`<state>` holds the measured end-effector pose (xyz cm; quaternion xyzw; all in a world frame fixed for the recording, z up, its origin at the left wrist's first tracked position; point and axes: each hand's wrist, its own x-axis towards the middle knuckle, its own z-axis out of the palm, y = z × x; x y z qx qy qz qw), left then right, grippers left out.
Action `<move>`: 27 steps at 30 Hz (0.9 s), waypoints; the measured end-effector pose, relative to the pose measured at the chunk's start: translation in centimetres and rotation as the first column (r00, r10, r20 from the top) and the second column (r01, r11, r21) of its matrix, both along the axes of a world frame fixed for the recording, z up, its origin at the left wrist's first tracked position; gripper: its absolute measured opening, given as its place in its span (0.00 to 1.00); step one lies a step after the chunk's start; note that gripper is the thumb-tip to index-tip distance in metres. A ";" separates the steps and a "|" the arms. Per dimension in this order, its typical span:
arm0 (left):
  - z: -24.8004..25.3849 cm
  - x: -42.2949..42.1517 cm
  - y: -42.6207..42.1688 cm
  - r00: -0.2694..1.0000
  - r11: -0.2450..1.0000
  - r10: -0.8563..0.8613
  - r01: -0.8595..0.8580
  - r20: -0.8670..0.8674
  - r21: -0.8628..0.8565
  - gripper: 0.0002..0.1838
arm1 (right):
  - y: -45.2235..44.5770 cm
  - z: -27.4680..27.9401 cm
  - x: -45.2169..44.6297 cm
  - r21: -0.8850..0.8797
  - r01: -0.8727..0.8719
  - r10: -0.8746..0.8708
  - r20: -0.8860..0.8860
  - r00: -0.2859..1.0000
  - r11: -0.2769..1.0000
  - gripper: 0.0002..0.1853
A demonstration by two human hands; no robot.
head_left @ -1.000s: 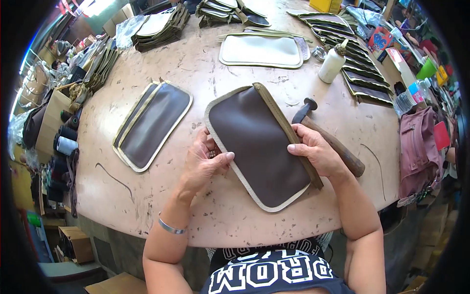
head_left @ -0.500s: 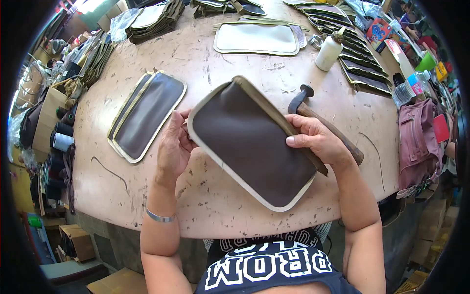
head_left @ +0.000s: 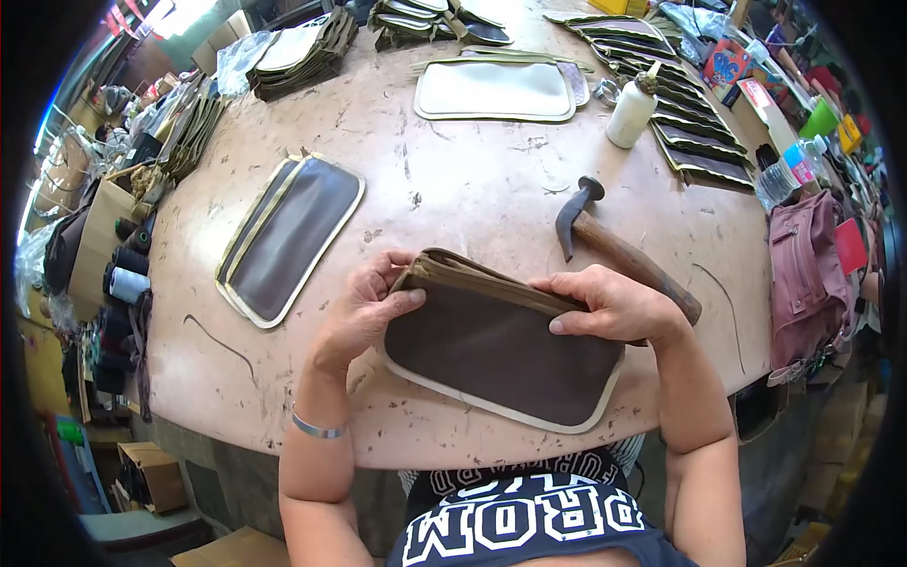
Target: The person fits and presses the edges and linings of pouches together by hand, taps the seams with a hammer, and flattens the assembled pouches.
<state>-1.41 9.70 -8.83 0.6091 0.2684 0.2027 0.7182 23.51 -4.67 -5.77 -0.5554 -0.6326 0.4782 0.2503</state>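
Between my hands is a dark brown leather panel (head_left: 501,359) with a pale border and a folded zipper strip along its top edge. My left hand (head_left: 373,307) pinches its upper left corner, thumb in front. With thumb over the strip, my right hand (head_left: 609,307) grips the upper right part. The panel tilts, its lower edge close to the table's front edge. Just beyond my right hand lies a hammer (head_left: 628,250) with a wooden handle. Similar bordered panels (head_left: 293,241) lie overlapped to the left of my left hand.
A white squeeze bottle (head_left: 633,111) stands behind the hammer. Pale panels (head_left: 496,90) lie at the back, with rows of dark panels (head_left: 699,132) at right. Thread spools (head_left: 128,283) line the left edge. A pink bag (head_left: 808,274) sits at the right edge.
The panel has tipped and turned more level, its top edge coming down toward me. My left hand has shifted from its left side to its upper left corner. My right hand keeps its grip.
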 end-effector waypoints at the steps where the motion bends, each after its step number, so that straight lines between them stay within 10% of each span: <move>1: 0.0 0.0 0.1 0.999 0.999 0.045 -0.045 0.016 0.000 0.21 | 0.0 -0.2 0.3 0.061 -0.006 0.005 0.027 1.000 0.998 0.27; 7: 1.1 -0.5 0.8 0.991 0.993 0.076 -0.085 0.111 0.079 0.31 | -0.4 0.7 2.5 0.126 0.046 -0.050 0.033 0.998 0.991 0.28; 11: 0.8 -1.3 1.3 0.999 0.985 0.008 -0.017 0.053 0.171 0.22 | -0.5 -0.1 2.1 0.076 0.242 -0.222 -0.212 0.952 0.967 0.20; 18: -0.3 -1.4 1.7 1.000 0.971 -0.019 0.017 0.008 0.238 0.09 | -0.6 0.3 2.7 0.108 0.285 -0.284 -0.021 0.958 0.952 0.11; 27: 0.1 -1.2 1.5 0.998 0.992 -0.037 0.041 -0.041 0.120 0.04 | 0.0 -1.7 3.1 -0.001 0.293 -0.284 -0.251 0.925 0.956 0.09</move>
